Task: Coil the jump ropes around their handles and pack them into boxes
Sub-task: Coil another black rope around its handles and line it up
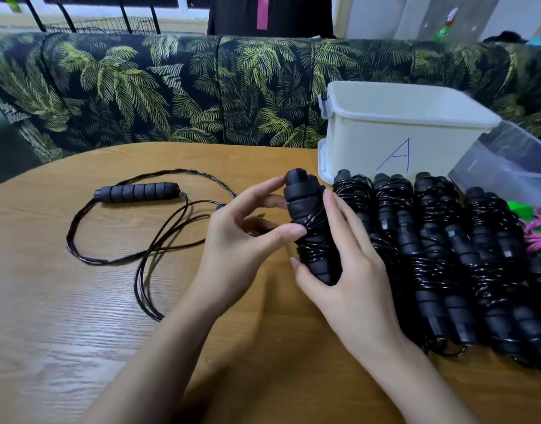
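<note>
A black jump rope bundle (309,215), cord wound round its foam handles, stands upright between both hands on the wooden table (79,301). My left hand (244,240) pinches it at the left side with thumb and fingertips. My right hand (345,264) curls round its right side and lower end. To the left lies an uncoiled black rope (116,240) with one handle (137,192) flat on the table. Several coiled black ropes (440,246) lie in a row on the right. A white box marked "A" (397,130) stands behind them.
A clear plastic bin (514,166) sits at the far right behind the row. Green and pink rope (538,228) shows at the right edge. A leaf-patterned sofa (171,93) runs along the far side of the table.
</note>
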`<state>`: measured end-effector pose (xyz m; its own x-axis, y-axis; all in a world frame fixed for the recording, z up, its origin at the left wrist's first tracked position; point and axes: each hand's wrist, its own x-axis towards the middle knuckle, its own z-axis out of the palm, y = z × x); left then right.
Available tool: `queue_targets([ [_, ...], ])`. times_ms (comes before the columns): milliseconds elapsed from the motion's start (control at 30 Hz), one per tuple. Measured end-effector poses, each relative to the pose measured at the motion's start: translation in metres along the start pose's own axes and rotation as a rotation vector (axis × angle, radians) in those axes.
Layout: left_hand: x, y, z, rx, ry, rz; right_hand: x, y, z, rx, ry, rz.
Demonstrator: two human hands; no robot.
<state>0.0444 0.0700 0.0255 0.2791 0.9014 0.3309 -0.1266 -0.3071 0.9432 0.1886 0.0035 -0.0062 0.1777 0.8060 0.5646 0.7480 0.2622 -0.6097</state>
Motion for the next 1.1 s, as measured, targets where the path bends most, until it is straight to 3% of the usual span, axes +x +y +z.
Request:
queue_targets([
  [200, -0.002, 0.002, 0.001, -0.038, 0.092, 0.0, 0.004, -0.007, -0.002, 0.243, -0.04, -0.011],
  [333, -0.001, 0.002, 0.002, -0.085, 0.024, -0.097, 0.003, -0.01, -0.003, 0.469, -0.087, 0.083],
  [567, 0.002, 0.007, -0.005, -0.17, -0.114, -0.226, 0.003, -0.009, -0.006, 0.612, -0.155, 0.131],
  [700, 0.002, 0.006, -0.004, -0.168, -0.024, -0.208, 0.004, -0.006, -0.003, 0.543, -0.175, 0.1],
  [833, 0.0, 0.0, 0.002, -0.084, 0.137, -0.157, 0.001, -0.002, 0.007, 0.241, -0.078, -0.031],
  [933, -0.002, -0.005, 0.003, -0.013, 0.149, -0.147, 0.0, 0.001, 0.012, 0.115, -0.068, -0.074],
  [1100, 0.002, 0.0, -0.003, -0.01, 0.041, -0.157, 0.002, 0.006, 0.007, 0.29, -0.092, 0.006],
])
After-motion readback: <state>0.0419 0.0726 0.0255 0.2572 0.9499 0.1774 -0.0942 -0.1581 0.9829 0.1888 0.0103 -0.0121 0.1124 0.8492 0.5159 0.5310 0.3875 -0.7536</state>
